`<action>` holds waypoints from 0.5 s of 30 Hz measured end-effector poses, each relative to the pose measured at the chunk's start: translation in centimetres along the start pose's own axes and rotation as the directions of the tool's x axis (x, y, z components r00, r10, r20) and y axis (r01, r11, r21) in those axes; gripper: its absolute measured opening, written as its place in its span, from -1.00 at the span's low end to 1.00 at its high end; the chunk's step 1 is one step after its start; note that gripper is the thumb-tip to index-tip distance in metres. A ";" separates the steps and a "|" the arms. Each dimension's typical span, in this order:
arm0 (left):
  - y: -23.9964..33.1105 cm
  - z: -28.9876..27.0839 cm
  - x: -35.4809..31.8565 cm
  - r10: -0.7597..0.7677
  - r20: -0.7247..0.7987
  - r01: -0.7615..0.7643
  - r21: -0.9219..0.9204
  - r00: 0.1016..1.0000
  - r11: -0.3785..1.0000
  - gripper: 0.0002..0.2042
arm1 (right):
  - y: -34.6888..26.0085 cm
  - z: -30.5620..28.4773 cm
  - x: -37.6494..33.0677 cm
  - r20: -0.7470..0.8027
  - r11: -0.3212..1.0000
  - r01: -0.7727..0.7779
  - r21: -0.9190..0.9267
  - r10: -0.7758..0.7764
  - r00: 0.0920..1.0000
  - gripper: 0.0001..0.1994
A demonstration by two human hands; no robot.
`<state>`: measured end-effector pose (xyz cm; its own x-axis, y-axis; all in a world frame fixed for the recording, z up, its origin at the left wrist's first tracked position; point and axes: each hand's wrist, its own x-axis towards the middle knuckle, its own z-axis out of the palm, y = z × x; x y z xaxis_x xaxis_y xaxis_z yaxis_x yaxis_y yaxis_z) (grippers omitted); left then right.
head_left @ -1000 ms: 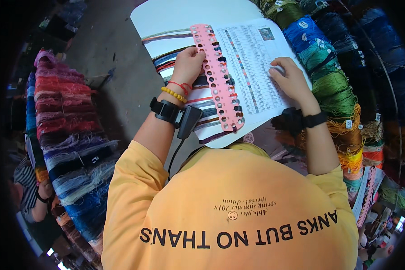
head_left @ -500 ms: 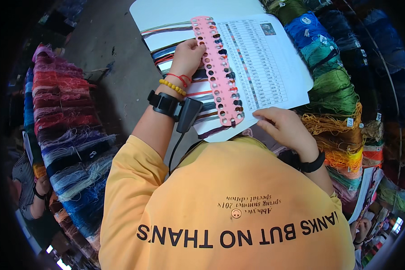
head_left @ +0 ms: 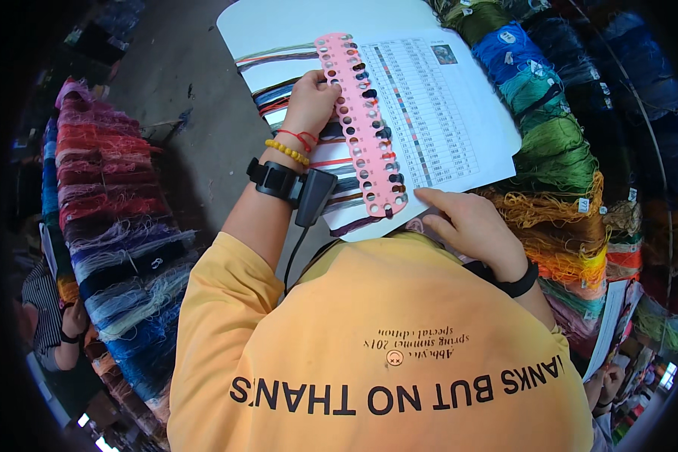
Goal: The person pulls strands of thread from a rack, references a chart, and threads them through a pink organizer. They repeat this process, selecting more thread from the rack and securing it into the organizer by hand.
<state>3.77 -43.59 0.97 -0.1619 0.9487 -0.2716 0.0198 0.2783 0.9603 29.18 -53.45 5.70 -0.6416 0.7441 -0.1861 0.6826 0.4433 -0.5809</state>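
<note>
A pink thread card (head_left: 352, 113) with round holes along both edges lies on a white board (head_left: 271, 26). Strands of coloured embroidery thread (head_left: 279, 94) hang from its left side, with dark knots in holes on its right. My left hand (head_left: 309, 105) grips the card's left edge, fingers closed, over some of the threads. To the right of the card, a printed chart sheet (head_left: 490, 124) shows rows and a strip of small colour squares. My right hand (head_left: 474, 230) has its index finger stretched to the sheet's bottom left and its thumb apart, holding nothing.
Skeins in greens, blues and oranges (head_left: 554, 154) hang close on the right. Another rack of red, purple and blue skeins (head_left: 113, 181) stands at left, beyond grey floor (head_left: 181, 45). A person in a striped sleeve (head_left: 41, 290) is at far left; another person's hand (head_left: 610, 380) shows lower right.
My right hand has shifted slightly left and down, its index finger now straighter at the chart's lower edge. My left hand keeps its hold; board and card have dipped slightly.
</note>
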 end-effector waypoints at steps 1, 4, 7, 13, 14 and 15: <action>-0.2 -0.1 0.1 0.002 -0.001 -0.002 -0.001 1.000 1.000 -0.66 | 0.0 -0.2 0.0 -0.001 1.000 0.002 -0.002 -0.002 1.000 -0.67; -0.7 -0.3 0.6 0.026 0.000 -0.026 0.032 1.000 0.999 -0.66 | 0.0 -1.0 0.4 -0.013 1.000 -0.005 -0.009 0.005 1.000 -0.67; -0.9 -0.2 0.4 0.060 -0.036 -0.058 0.061 0.998 0.996 -0.70 | -0.1 -1.5 0.9 -0.056 1.000 0.002 -0.027 -0.004 0.998 -0.67; -1.1 -0.4 0.7 0.103 -0.039 -0.099 0.089 0.994 0.991 -0.72 | -0.5 -2.4 1.7 -0.039 0.994 -0.066 -0.090 0.063 0.997 -0.68; -0.9 -0.5 0.5 0.086 -0.025 -0.084 0.083 0.996 0.993 -0.72 | -0.4 -2.3 1.8 -0.037 0.992 -0.076 -0.102 0.073 0.997 -0.68; -0.6 -0.4 0.4 0.069 -0.010 -0.068 0.079 0.998 0.995 -0.72 | -0.2 -2.3 1.8 -0.036 0.990 -0.086 -0.114 0.082 0.996 -0.68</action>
<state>3.27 -43.47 0.31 -0.1703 0.9641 -0.2038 0.1085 0.2239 0.9685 28.72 -51.07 7.28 -0.5704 0.7956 -0.2040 0.7703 0.4319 -0.4691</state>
